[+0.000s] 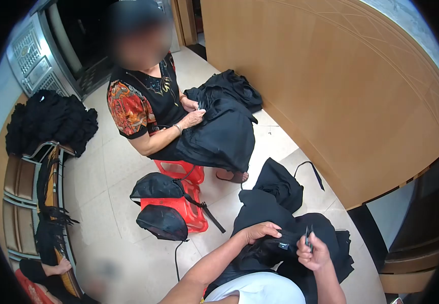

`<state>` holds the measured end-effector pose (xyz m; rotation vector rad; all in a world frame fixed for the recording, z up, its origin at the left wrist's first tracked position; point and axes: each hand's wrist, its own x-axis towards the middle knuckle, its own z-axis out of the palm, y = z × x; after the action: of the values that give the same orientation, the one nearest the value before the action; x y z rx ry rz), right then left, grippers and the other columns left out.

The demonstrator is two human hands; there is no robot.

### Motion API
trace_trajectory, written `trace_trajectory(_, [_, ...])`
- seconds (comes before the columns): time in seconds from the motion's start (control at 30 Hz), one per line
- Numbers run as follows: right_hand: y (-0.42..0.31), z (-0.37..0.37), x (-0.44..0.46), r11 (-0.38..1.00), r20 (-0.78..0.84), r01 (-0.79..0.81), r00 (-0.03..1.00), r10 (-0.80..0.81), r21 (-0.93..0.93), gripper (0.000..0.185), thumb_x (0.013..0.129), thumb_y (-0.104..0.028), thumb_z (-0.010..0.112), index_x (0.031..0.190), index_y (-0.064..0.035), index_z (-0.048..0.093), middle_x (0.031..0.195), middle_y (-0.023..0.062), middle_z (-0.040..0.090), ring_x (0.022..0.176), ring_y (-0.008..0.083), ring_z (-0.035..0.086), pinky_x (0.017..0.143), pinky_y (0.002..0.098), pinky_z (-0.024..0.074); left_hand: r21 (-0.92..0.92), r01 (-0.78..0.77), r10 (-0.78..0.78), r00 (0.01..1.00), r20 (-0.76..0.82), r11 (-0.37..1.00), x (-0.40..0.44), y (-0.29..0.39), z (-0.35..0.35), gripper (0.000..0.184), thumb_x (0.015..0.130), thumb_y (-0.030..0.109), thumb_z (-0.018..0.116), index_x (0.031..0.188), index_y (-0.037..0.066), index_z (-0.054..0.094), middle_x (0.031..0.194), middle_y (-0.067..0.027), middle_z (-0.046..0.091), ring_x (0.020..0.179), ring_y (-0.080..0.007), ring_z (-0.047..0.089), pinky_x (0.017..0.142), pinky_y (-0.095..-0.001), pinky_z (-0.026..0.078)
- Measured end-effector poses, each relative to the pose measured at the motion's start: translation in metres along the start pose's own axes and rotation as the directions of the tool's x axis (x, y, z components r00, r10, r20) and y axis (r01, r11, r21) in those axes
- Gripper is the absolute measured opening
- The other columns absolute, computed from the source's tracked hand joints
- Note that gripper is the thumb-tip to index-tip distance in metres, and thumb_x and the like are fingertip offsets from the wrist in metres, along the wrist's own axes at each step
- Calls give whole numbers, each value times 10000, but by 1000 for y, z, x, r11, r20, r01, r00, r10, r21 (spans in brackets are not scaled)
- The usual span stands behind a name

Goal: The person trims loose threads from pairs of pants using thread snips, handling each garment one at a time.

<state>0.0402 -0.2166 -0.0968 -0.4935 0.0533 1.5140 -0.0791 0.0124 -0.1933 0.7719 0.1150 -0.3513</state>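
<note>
A black garment [260,215] is spread over my lap and hangs down in front of me. Near its upper edge, my left hand [262,232] is closed on the fabric, thumb and fingers pinching it. A small dark label with a white mark [283,246] shows on the cloth just right of that hand. My right hand [314,253] is wrapped round a small pair of thread snips [308,237], blades pointing up, beside the label. Whether the blades touch any thread is too small to tell.
Across from me a seated person [153,101] handles another black garment [219,131]. Black bags [161,223] rest on a red stool [194,205] between us. A heap of black clothes [52,121] lies by a bench [19,182] at left. A wooden partition [326,91] stands at right.
</note>
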Motion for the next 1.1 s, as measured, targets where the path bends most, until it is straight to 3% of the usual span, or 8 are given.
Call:
trace_trajectory(0.07, [15, -5, -11, 993, -43, -14, 999, 19, 121, 331, 1051, -297, 538, 991, 15, 632, 724, 6, 432, 552, 58, 344, 474, 184, 274, 15, 8, -8, 1000, -1, 1000, 2, 2, 6, 100, 911, 154, 640, 907, 64, 682, 812, 60, 638, 670, -19, 500, 672, -148, 394])
trace_trajectory(0.4, [38, 3, -8, 1000, 51, 18, 999, -18, 11, 226, 1036, -195, 562, 1039, 14, 648, 723, 8, 415, 562, 64, 334, 484, 182, 260, 34, -22, 23, 999, -41, 999, 3, -5, 3, 96, 909, 154, 639, 894, 69, 679, 824, 50, 645, 697, -24, 515, 701, -151, 400])
trace_trajectory(0.6, [42, 0, -13, 1000, 43, 8, 999, -9, 24, 223, 1035, -191, 561, 1038, 14, 649, 727, 12, 415, 564, 67, 335, 483, 183, 260, 34, -30, 33, 996, -87, 999, 4, -7, 1, 119, 910, 120, 631, 942, 37, 710, 849, 31, 689, 684, -17, 546, 684, -138, 431])
trace_trajectory(0.77, [46, 4, -16, 1000, -5, 10, 1000, -10, 3, 206, 1029, -185, 568, 1016, 6, 643, 714, 6, 415, 563, 63, 335, 478, 181, 253, 15, -11, 12, 997, -76, 1000, 2, -2, 9, 105, 903, 154, 635, 891, 64, 686, 825, 45, 642, 701, -30, 508, 708, -151, 393])
trace_trajectory(1.0, [33, 28, 1, 966, -162, -161, 978, 129, -200, 164, 1009, -178, 612, 930, -35, 620, 652, -34, 398, 523, 43, 307, 457, 177, 238, 30, -22, 23, 999, -29, 999, 4, -6, 3, 111, 896, 147, 630, 891, 62, 700, 820, 54, 635, 703, -29, 502, 710, -151, 391])
trace_trajectory(1.07, [18, 53, 14, 861, -331, -196, 943, 35, -469, 133, 975, -163, 664, 908, -57, 619, 638, -34, 443, 502, 35, 319, 449, 172, 239, 35, -28, 29, 999, -17, 999, 6, -8, -2, 117, 895, 147, 627, 893, 61, 706, 816, 57, 628, 701, -28, 496, 710, -152, 391])
trace_trajectory(1.1, [8, 60, 22, 861, -312, -173, 950, 17, -479, 100, 959, -124, 673, 901, -67, 615, 640, -22, 465, 497, 40, 336, 443, 173, 243, 12, -25, 25, 999, -26, 1000, 5, -14, -4, 117, 895, 147, 627, 893, 61, 706, 816, 57, 628, 701, -28, 496, 710, -152, 391])
